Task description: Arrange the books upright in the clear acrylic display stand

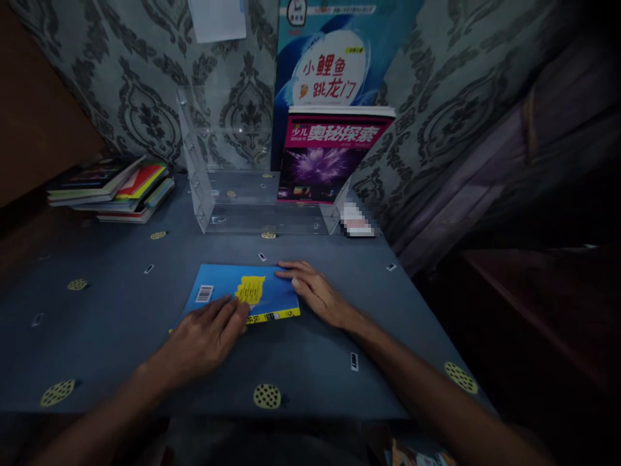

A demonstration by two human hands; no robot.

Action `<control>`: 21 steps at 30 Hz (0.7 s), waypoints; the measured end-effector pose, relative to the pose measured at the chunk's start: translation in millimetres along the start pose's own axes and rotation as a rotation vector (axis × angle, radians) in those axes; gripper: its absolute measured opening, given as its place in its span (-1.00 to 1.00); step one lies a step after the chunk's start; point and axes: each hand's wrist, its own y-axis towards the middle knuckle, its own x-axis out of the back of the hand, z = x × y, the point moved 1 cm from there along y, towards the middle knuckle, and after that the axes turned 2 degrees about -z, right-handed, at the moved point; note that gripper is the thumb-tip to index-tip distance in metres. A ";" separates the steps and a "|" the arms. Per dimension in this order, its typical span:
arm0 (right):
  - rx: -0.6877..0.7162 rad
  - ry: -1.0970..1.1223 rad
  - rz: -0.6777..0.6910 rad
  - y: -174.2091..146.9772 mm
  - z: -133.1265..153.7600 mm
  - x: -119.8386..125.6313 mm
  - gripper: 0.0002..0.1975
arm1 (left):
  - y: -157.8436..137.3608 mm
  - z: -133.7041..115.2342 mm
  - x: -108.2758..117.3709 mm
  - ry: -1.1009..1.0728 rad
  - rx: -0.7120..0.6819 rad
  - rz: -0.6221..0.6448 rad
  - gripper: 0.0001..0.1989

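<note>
A blue book point(226, 278) with a yellow patch, a barcode and a yellow spine lies flat on the table, spine toward me. My left hand point(213, 333) rests over its near left part, fingers extended together across the cover and spine. My right hand point(317, 294) is at the book's right end, with its fingers stretched out over the far right corner and the thumb near the right edge. Both hands touch the book, and neither visibly wraps around it. The undersides of my fingers are hidden.
Behind the book stands a clear acrylic rack point(198, 188) holding a purple-pink book point(330, 155) and a taller blue book point(334, 45). A stack of books point(111, 191) lies at the back left. A blurred-out item point(356, 220) sits by the rack's right foot. A curtain point(466, 155) hangs right.
</note>
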 end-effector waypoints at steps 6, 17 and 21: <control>0.092 0.149 0.083 2.4 -10.7 4.9 -0.28 | 15.4 7.5 14.3 -0.090 0.060 -0.041 -0.80; 0.098 0.151 -0.033 4.1 -16.8 -8.4 -0.75 | 24.7 6.5 28.4 -0.233 0.093 -0.016 -0.77; 0.048 0.241 -0.040 5.2 -15.4 -8.1 -0.74 | 27.8 8.1 36.2 -0.274 0.102 -0.051 -0.80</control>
